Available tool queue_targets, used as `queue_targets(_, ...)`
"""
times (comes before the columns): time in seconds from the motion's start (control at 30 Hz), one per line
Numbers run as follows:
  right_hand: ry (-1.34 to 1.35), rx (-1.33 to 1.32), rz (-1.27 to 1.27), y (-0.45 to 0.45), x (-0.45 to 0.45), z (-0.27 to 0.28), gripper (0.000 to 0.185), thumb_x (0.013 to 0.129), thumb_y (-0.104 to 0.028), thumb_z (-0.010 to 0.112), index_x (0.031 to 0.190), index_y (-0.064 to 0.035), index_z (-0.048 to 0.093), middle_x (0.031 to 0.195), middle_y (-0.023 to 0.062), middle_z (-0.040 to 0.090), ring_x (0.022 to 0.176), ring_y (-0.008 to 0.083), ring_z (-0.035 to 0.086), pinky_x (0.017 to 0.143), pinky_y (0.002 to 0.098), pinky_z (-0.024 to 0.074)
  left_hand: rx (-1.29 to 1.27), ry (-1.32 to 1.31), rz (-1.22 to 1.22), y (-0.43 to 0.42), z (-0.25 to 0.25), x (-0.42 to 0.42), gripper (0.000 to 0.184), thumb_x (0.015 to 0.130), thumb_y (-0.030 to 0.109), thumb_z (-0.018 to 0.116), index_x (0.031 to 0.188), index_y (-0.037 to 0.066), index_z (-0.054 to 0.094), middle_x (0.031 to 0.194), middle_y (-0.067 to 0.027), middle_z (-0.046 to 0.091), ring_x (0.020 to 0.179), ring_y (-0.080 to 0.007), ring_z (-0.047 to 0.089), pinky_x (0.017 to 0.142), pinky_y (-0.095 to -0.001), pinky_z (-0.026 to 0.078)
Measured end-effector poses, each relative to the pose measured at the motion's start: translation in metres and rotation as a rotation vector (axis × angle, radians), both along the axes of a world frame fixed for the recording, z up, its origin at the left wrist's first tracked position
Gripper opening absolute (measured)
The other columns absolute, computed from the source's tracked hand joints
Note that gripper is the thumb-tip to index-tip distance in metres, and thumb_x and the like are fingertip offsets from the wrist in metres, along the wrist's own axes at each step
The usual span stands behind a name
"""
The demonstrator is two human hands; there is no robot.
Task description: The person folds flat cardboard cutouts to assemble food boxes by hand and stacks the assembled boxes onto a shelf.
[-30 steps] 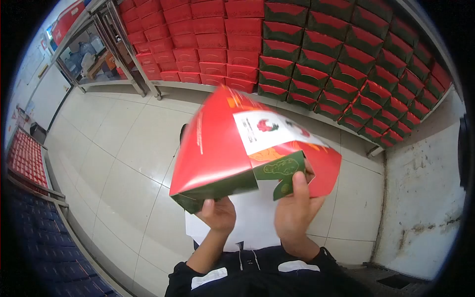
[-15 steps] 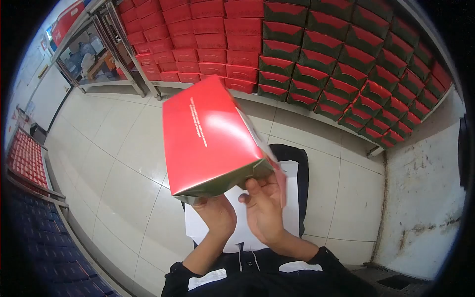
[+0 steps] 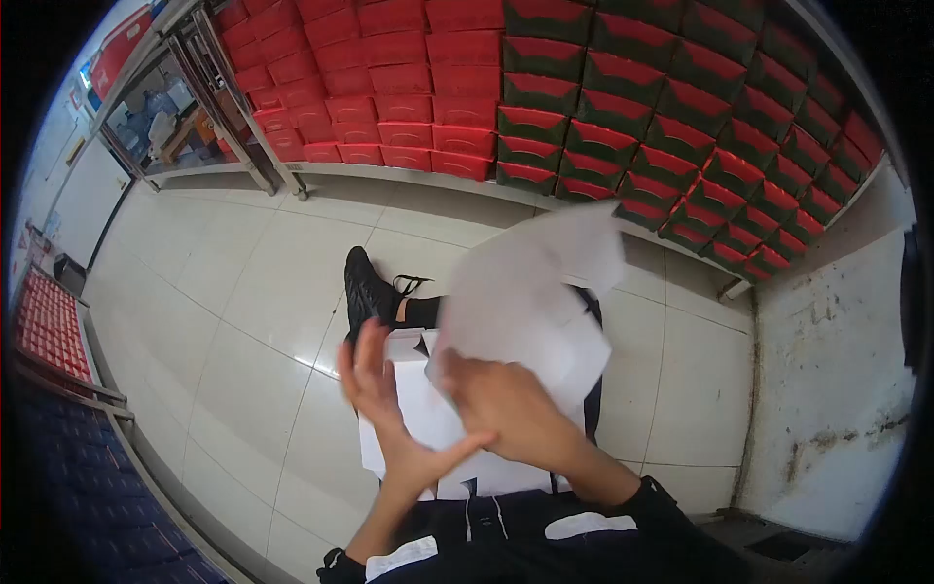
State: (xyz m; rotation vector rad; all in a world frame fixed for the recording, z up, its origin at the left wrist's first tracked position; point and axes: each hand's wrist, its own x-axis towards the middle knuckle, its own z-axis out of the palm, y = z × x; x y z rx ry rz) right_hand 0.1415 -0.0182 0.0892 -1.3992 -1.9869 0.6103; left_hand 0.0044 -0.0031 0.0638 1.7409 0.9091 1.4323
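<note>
In the head view, the right hand (image 3: pixel 511 414) clasps the near edge of a blurred sheet (image 3: pixel 520 292), raised over the card (image 3: pixel 420 411); the left hand (image 3: pixel 397 428) spreads its fingers above the card's left part; beyond the card stand stacked boxes (image 3: pixel 462 107)

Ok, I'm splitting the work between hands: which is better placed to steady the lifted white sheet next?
Left, I'd say: the left hand looks empty, its fingers spread near the lifted white sheet, while the right hand is gripping the sheet's near end.
</note>
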Motion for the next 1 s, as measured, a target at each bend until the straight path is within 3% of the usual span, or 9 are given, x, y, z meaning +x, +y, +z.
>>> queue_targets(0.1,0.090,-0.217,0.033,0.004,-0.018,-0.039,0.017,0.083,-0.011,0.050,0.095,0.0015,0.054,0.093,0.0200,0.057,0.088,0.0351,0.056,0.072,0.0428,0.0466,-0.190,0.158,0.110,0.024,-0.033,-0.007,0.045,0.075,0.014,0.071,0.113,-0.002,0.052,0.100,-0.0139,0.061,0.091,-0.0198,0.058,0.081,-0.0284,0.043)
queue_targets(0.2,0.046,0.686,-0.457,-0.021,-0.002,-0.058,0.019,0.082,-0.002,0.056,0.101,0.0027,0.058,0.096,0.0166,0.060,0.094,0.0293,0.058,0.081,0.0352,0.0462,-0.257,-0.041,0.311,0.037,-0.063,-0.020,0.013,0.083,0.005,0.060,0.092,-0.005,0.061,0.083,-0.0091,0.064,0.076,-0.0152,0.059,0.069,-0.0258,0.044)
queue_targets(0.3,0.153,0.910,-1.035,0.000,0.023,-0.036,0.021,0.081,0.004,0.056,0.102,0.0041,0.060,0.104,0.0154,0.061,0.098,0.0287,0.058,0.085,0.0346,0.0449,-0.347,-0.021,0.211,0.046,-0.066,-0.031,0.011,0.083,0.002,0.059,0.090,-0.006,0.063,0.089,-0.0085,0.065,0.081,-0.0146,0.059,0.073,-0.0242,0.044)
queue_targets(0.37,0.631,0.006,-0.604,-0.005,0.054,-0.039,0.028,0.082,0.002,0.054,0.110,0.0043,0.057,0.117,0.0183,0.056,0.104,0.0309,0.056,0.091,0.0360,0.0421,-0.373,-0.028,0.197,0.047,-0.058,-0.026,0.012,0.083,0.001,0.058,0.091,-0.004,0.066,0.096,-0.0098,0.066,0.086,-0.0144,0.061,0.076,-0.0231,0.045)
queue_targets(0.57,0.243,0.139,-0.505,-0.059,0.028,-0.106,0.040,0.080,0.010,0.044,0.119,0.0011,0.052,0.135,0.0229,0.037,0.123,0.0335,0.041,0.101,0.0360,0.0333,-0.200,0.156,0.277,0.016,-0.088,-0.023,0.031,0.089,0.013,0.048,0.112,-0.004,0.057,0.119,-0.0168,0.057,0.102,-0.0208,0.057,0.090,-0.0311,0.041)
queue_targets(0.67,0.382,0.154,-0.571,-0.064,0.002,-0.125,0.042,0.084,0.004,0.041,0.126,-0.0013,0.044,0.129,0.0203,0.046,0.117,0.0347,0.046,0.101,0.0389,0.0324,-0.257,0.064,0.193,-0.004,-0.106,-0.020,0.042,0.090,0.020,0.042,0.124,-0.004,0.046,0.123,-0.0182,0.053,0.103,-0.0247,0.054,0.094,-0.0351,0.037)
queue_targets(0.77,0.385,0.111,-0.557,-0.052,0.018,-0.114,0.042,0.082,0.005,0.042,0.124,0.0000,0.046,0.125,0.0199,0.050,0.117,0.0333,0.047,0.101,0.0375,0.0332,-0.168,0.217,0.229,0.002,-0.113,-0.034,0.044,0.090,0.018,0.042,0.129,-0.003,0.042,0.118,-0.0194,0.055,0.097,-0.0243,0.056,0.087,-0.0342,0.042)
queue_targets(0.9,0.246,-0.036,-0.575,-0.037,0.024,-0.060,0.046,0.077,0.009,0.042,0.122,-0.0009,0.047,0.102,0.0208,0.054,0.096,0.0348,0.055,0.084,0.0385,0.0439,-0.462,-0.039,0.317,-0.004,-0.119,-0.028,0.042,0.089,0.005,0.041,0.131,-0.001,0.041,0.113,-0.0183,0.055,0.094,-0.0191,0.057,0.072,-0.0269,0.047)
queue_targets(1.0,0.196,-0.067,-0.589,-0.045,0.020,-0.068,0.046,0.079,0.008,0.043,0.124,-0.0007,0.045,0.112,0.0215,0.053,0.101,0.0347,0.055,0.088,0.0374,0.0426,-0.226,0.189,0.324,-0.003,-0.120,-0.038,0.041,0.086,0.001,0.043,0.126,-0.002,0.046,0.105,-0.0175,0.057,0.093,-0.0244,0.057,0.077,-0.0317,0.046)
